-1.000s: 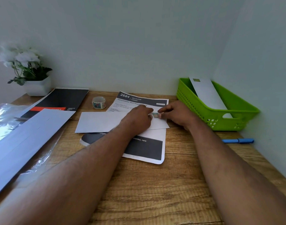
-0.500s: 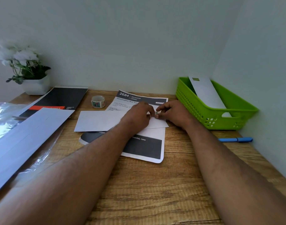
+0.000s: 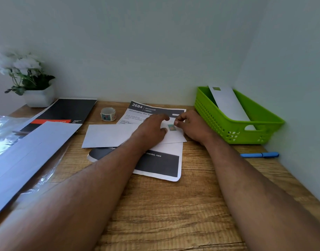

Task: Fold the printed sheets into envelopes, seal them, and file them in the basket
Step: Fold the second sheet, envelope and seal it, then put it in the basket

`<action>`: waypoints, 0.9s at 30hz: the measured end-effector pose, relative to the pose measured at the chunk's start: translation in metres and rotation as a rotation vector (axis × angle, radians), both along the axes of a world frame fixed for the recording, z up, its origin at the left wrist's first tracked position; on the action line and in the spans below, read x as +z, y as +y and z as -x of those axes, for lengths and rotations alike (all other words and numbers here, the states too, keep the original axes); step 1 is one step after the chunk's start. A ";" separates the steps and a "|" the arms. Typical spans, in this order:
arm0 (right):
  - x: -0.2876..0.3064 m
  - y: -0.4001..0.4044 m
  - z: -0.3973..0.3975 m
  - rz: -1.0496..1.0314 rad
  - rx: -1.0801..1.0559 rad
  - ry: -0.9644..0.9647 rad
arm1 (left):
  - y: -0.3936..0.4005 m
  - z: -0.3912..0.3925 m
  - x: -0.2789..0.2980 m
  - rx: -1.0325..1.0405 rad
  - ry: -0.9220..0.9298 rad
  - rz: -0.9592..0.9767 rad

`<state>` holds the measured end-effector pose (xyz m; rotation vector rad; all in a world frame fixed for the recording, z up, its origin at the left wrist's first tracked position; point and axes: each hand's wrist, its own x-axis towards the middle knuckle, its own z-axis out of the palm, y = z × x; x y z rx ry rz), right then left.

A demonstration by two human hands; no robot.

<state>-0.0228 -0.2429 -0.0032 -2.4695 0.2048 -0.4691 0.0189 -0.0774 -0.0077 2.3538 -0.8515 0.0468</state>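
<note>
Both forearms reaching forward, left hand [image 3: 152, 131] palm down, right hand [image 3: 193, 127] curled

Bare tabletop [image 3: 164, 214] lies open along the near edge. The green basket [image 3: 264, 127] blocks the far right corner, a blue pen [image 3: 259, 155] lies by the right edge, and envelope stacks [image 3: 28, 151] crowd the left edge.
</note>
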 end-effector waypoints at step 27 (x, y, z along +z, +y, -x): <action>0.000 -0.009 0.003 -0.255 -0.075 0.020 | 0.002 0.004 0.006 0.009 -0.112 -0.177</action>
